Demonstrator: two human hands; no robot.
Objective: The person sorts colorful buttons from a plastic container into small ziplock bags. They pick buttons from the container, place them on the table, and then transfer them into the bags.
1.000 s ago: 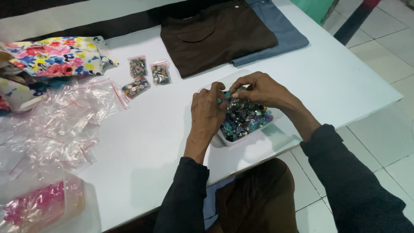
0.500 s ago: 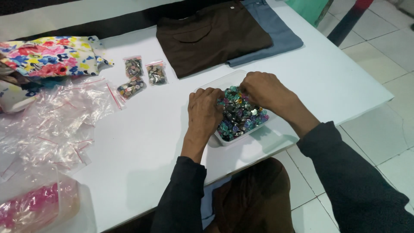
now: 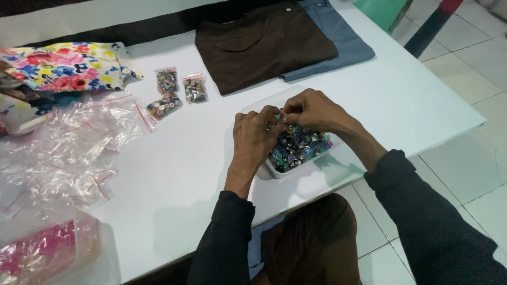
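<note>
White tabletop (image 3: pixel 174 174) | pinching small, light, slippery buttons (image 3: pixel 298 146) over clear plastic tub (image 3: pixel 296 168), frame centre | left hand (image 3: pixel 257 136), right hand (image 3: pixel 311 110) fingertips closing together on one button's rim

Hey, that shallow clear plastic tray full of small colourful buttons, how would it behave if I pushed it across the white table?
The shallow clear plastic tray would probably slide easily, since the white table looks smooth. Its thin walls may flex under a push. The small colourful buttons are heaped about rim-high, so a jolt would likely spill some. It sits near the table edge, so a push that way risks tipping.
</note>
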